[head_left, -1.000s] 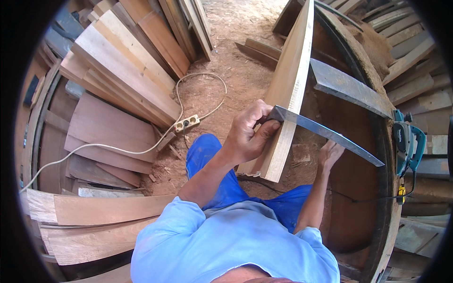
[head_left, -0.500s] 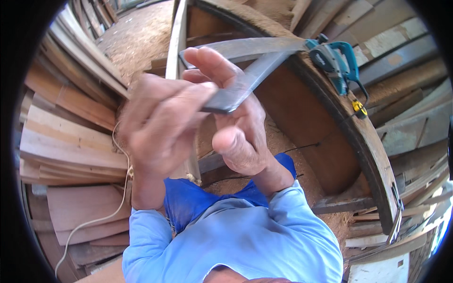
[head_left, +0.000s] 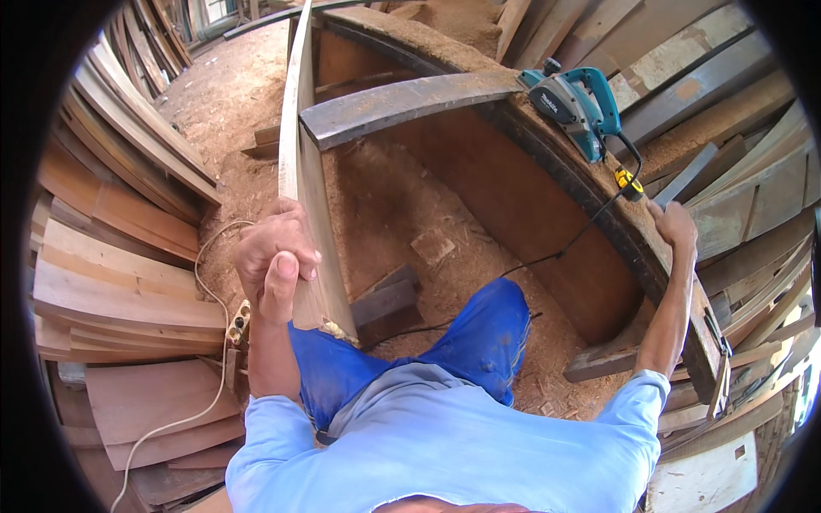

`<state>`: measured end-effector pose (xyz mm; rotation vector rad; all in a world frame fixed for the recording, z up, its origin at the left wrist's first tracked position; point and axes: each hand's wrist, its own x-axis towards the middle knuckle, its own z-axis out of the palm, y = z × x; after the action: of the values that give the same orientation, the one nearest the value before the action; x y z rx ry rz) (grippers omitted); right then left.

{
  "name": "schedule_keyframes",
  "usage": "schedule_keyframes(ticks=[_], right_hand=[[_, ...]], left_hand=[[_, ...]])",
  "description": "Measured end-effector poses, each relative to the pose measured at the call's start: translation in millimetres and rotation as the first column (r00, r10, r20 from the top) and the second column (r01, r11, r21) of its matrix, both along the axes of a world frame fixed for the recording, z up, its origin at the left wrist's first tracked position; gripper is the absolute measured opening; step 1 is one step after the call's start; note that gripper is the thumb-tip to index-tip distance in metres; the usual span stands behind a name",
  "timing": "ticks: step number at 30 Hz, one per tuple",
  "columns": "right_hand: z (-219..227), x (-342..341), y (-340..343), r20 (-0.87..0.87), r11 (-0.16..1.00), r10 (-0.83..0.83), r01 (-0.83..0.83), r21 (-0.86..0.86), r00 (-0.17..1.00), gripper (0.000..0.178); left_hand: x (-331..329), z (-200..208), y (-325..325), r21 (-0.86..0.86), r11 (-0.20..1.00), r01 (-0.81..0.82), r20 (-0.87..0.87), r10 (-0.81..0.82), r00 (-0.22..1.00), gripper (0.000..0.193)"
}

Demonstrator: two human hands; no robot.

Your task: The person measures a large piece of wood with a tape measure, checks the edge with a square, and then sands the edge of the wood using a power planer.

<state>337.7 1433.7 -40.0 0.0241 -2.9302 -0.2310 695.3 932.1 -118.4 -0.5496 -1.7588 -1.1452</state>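
My left hand (head_left: 278, 254) is closed, thumb uppermost, in front of a long pale wooden plank (head_left: 318, 214). Whether its curled fingers grip the plank's edge or something small does not show. Far out to the right, my right hand (head_left: 676, 225) is closed round one end of a flat grey metal file (head_left: 688, 173). The file points away from me, just beyond the dark-edged curved wooden frame (head_left: 599, 184). On that frame rests a teal electric planer (head_left: 569, 111), with a yellow tape measure (head_left: 629, 182) beside its cord.
A curved grey timber (head_left: 402, 104) spans from the plank to the frame. Stacked boards (head_left: 128, 274) lie at the left, and more timber (head_left: 753, 205) at the right. A pale cord (head_left: 184, 402) runs over the left boards. Sawdust covers the floor (head_left: 445, 201) between plank and frame.
My hands have parted. The file, held up before me between both hands, has gone far right in my right hand. My left hand has drawn down and curled closed by the plank.
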Motion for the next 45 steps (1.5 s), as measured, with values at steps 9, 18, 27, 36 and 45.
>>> schedule_keyframes(ticks=[9,18,27,36,45], right_hand=[[-51.1,-3.3,-16.1,-0.108,0.991,0.104,-0.095,0.09,0.989,0.066],[-59.6,-73.4,-22.9,-0.119,0.856,0.446,-0.461,-0.235,0.887,0.056],[-17.5,-40.0,-50.7,-0.408,0.973,-0.216,0.159,-0.17,0.887,0.058],[85.8,53.1,-168.3,-0.558,0.306,0.601,-0.81,-0.501,0.572,0.051],[79.8,264.0,-453.3,-0.075,-0.201,0.978,-0.974,-0.102,-0.194,0.063]], left_hand=[[1.0,-15.3,-2.3,0.192,0.981,-0.003,-0.072,0.017,0.997,0.042],[-3.2,-32.1,2.0,0.296,0.953,0.065,-0.273,0.02,0.962,0.036],[-12.9,-39.2,2.6,0.371,0.924,0.088,-0.361,0.056,0.931,0.038],[-19.6,-34.5,-13.8,0.499,0.867,-0.014,-0.17,0.113,0.979,0.029],[18.9,1.8,-69.7,0.62,0.721,0.31,-0.12,-0.304,0.945,0.045]])
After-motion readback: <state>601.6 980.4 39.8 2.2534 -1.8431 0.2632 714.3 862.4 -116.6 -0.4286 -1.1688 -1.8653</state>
